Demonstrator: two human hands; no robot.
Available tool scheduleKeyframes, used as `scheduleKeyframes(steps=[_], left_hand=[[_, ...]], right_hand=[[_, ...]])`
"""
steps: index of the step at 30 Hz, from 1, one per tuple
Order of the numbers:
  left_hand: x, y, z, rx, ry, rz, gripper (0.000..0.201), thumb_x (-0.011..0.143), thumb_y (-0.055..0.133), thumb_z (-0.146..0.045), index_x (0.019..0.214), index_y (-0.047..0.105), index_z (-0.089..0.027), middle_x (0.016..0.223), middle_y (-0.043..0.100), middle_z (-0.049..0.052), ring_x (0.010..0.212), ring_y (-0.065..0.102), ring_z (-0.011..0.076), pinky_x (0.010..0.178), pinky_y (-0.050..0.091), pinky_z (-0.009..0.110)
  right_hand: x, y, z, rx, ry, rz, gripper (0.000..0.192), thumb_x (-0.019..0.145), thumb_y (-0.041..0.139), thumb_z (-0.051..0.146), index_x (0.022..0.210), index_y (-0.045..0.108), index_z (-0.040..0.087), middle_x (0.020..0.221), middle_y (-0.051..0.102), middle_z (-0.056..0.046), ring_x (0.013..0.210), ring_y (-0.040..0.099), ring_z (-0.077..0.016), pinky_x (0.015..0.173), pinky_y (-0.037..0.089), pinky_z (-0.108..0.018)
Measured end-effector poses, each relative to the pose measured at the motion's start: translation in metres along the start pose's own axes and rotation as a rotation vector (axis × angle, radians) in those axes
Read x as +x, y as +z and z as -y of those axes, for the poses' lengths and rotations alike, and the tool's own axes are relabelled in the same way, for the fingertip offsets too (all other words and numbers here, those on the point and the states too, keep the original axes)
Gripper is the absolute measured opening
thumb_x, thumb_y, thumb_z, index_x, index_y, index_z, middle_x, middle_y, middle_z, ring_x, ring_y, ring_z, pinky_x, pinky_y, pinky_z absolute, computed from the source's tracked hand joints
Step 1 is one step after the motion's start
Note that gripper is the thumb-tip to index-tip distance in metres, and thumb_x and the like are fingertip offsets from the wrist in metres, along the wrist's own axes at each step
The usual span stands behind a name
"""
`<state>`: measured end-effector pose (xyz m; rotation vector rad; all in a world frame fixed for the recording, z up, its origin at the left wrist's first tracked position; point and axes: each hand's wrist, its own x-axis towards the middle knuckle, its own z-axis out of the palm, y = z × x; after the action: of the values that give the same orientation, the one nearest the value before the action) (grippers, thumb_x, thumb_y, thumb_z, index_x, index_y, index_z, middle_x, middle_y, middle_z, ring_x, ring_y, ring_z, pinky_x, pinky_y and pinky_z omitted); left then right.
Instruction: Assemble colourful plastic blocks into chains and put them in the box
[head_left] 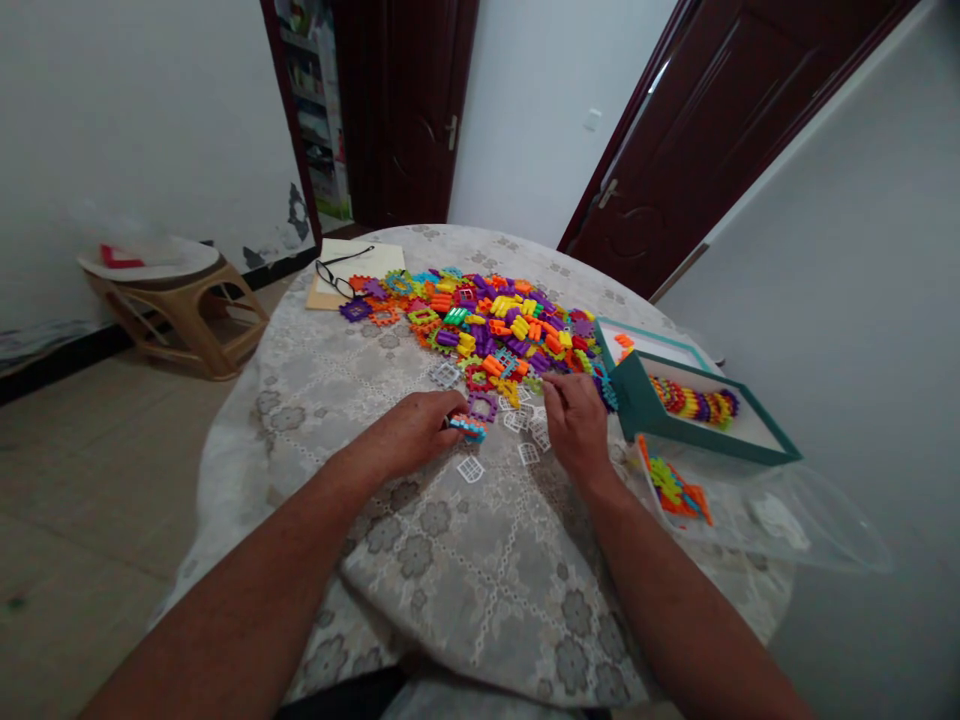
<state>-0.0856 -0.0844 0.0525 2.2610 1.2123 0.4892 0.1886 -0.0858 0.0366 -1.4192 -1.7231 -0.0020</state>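
Observation:
My left hand [429,420] is closed around a small stack of blue and orange toothed building pieces [469,428], held low over the table. A purple square frame piece [482,406] lies just beyond it. At the near edge of the pile, my right hand [576,415] has its fingers curled together beside a lime-green piece [533,384]; what they grip is hidden. White window-shaped pieces [517,417] are scattered between the hands, and one white window piece [471,469] lies closer to me. The large heap of colourful plastic building pieces [517,320] spreads beyond both hands.
A green box [757,440] holding a row of joined pieces stands at the right. In front of it is a clear plastic tub [817,530] with several flat pieces. Glasses [335,280] rest on papers at the back left. A patterned cloth [427,540] covers the round table.

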Motion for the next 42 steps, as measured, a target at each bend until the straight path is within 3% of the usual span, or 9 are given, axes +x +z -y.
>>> scheduleKeyframes(steps=[4,7,18,22,26,29,33,37,42], left_hand=[[0.0,-0.001,0.002,-0.001,0.031,-0.013,0.025,0.092,0.065,-0.024,0.116,0.07,-0.026,0.11,0.078,0.005,0.1,0.07,0.0232,0.086,0.047,0.032],[0.0,0.0,0.004,0.004,0.026,-0.01,0.028,0.092,0.064,-0.023,0.12,0.069,-0.026,0.109,0.078,0.005,0.099,0.07,0.0228,0.086,0.047,0.032],[0.001,-0.001,0.008,0.075,0.023,0.018,0.014,0.1,0.06,-0.035,0.099,0.068,-0.023,0.095,0.072,0.004,0.086,0.064,0.0202,0.078,0.043,0.031],[-0.001,-0.005,0.007,0.093,0.022,0.001,0.017,0.1,0.059,-0.037,0.098,0.068,-0.023,0.096,0.072,0.005,0.087,0.063,0.0208,0.078,0.044,0.031],[-0.001,-0.005,0.01,0.091,0.004,-0.008,0.02,0.101,0.057,-0.04,0.097,0.068,-0.024,0.095,0.072,0.005,0.088,0.064,0.0217,0.08,0.046,0.032],[0.0,-0.005,0.013,0.111,-0.017,-0.032,0.019,0.101,0.057,-0.04,0.1,0.068,-0.024,0.096,0.072,0.006,0.089,0.064,0.0222,0.083,0.046,0.032],[0.002,-0.005,0.017,0.171,-0.04,-0.06,0.02,0.101,0.055,-0.039,0.102,0.067,-0.023,0.099,0.072,0.007,0.093,0.064,0.0242,0.085,0.046,0.033],[0.004,-0.007,0.019,0.209,-0.08,-0.096,0.019,0.099,0.056,-0.038,0.099,0.068,-0.022,0.096,0.07,0.007,0.09,0.064,0.0254,0.084,0.046,0.033],[0.008,-0.01,0.028,0.257,-0.082,-0.122,0.021,0.098,0.056,-0.04,0.103,0.068,-0.023,0.095,0.07,0.007,0.084,0.062,0.0259,0.079,0.044,0.034]], right_hand=[[-0.01,0.007,0.017,0.408,0.297,0.103,0.033,0.099,0.061,0.048,0.109,0.073,0.019,0.088,0.072,-0.004,0.074,0.063,-0.0189,0.072,0.051,-0.033],[-0.014,0.013,0.022,0.512,0.41,0.179,0.035,0.093,0.065,0.051,0.104,0.072,0.019,0.082,0.071,-0.002,0.066,0.059,-0.0169,0.064,0.048,-0.03],[-0.009,0.003,0.0,0.237,0.291,0.287,0.025,0.095,0.05,0.04,0.081,0.061,0.023,0.072,0.064,0.0,0.073,0.058,-0.0198,0.066,0.04,-0.03],[-0.01,0.009,-0.009,0.275,0.342,0.292,0.034,0.1,0.046,0.046,0.076,0.056,0.024,0.067,0.064,0.0,0.066,0.059,-0.0195,0.06,0.041,-0.03],[-0.009,0.012,-0.009,0.366,0.412,0.308,0.04,0.103,0.045,0.059,0.084,0.055,0.025,0.067,0.067,0.001,0.058,0.06,-0.019,0.055,0.043,-0.03],[0.001,-0.008,0.0,0.225,0.294,0.269,0.042,0.104,0.047,0.06,0.086,0.058,0.024,0.071,0.068,0.0,0.061,0.06,-0.0179,0.06,0.043,-0.029],[0.015,-0.065,0.012,-0.125,0.124,0.108,0.037,0.104,0.053,0.054,0.085,0.063,0.023,0.074,0.068,-0.001,0.067,0.059,-0.0173,0.067,0.039,-0.03],[0.011,-0.122,0.004,-0.343,0.163,-0.032,0.036,0.102,0.055,0.053,0.085,0.063,0.022,0.073,0.067,-0.001,0.067,0.057,-0.0176,0.067,0.036,-0.031],[-0.017,-0.17,-0.035,-0.532,0.276,-0.093,0.036,0.101,0.052,0.052,0.082,0.06,0.022,0.075,0.067,-0.004,0.066,0.056,-0.0185,0.067,0.035,-0.031]])
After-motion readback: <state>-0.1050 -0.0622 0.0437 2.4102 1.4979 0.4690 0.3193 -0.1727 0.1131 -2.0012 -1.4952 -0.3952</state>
